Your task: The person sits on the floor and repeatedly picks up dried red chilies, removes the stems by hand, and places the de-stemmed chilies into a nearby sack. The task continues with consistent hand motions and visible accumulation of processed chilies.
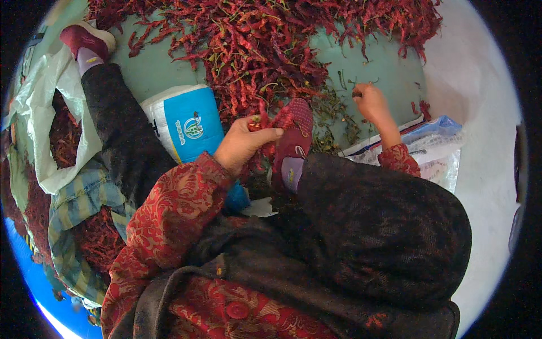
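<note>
My left hand (250,140) holds several dried red chili peppers (271,123) between thumb and fingers, just left of my maroon shoe (296,123). My right hand (371,104) is raised over the green sheet, its fingers curled at a thin green stem (362,82); whether it grips the stem is hard to tell. A large heap of dried red chilies (254,46) spreads beyond both hands. Between my shoe and my right hand lies a scatter of loose green stems (338,118).
A blue and white printed sack (192,123) lies by my left arm. An open pale plastic bag (42,148) and a checked cloth (76,207) at the left hold more chilies. Clear plastic packaging (440,156) lies at the right. My other shoe (89,40) rests at the upper left.
</note>
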